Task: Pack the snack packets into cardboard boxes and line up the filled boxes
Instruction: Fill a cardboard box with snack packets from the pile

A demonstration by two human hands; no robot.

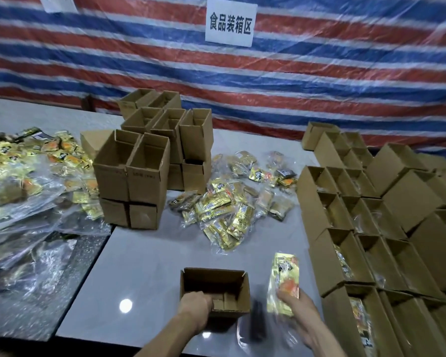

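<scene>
A: What's the right grip [294, 302] got?
B: One gold packet [283, 279], held by its near end, the rest sticking up and away. It's just right of the box [216, 282]. Too blurred to say exactly how the fingers sit.
A: Heavy?
B: Doubt it. Looks like a light foil-and-film pouch, floppy, prob. slick. Held by one end it'll likely droop. I'd take it nearer the middle, flat across, not by the seal.
A: And the left grip [195, 305]?
B: Curled over the box's near-left wall, fingers inside. Thin card, flaps open, nothing in it that I can see, so it's light & apt to slide on the shiny counter [144, 266] w/o that hold.
A: Packet vs. the opening?
B: Beside it, not over it, out past the right wall. Can't tell its height. My guess: a short hop left & down.
A: More stock?
B: Loose pile [224, 210] beyond the box, mid-counter. Rows of filled boxes [325, 256] at right, empties [144, 181] stacked left of the pile.
</scene>
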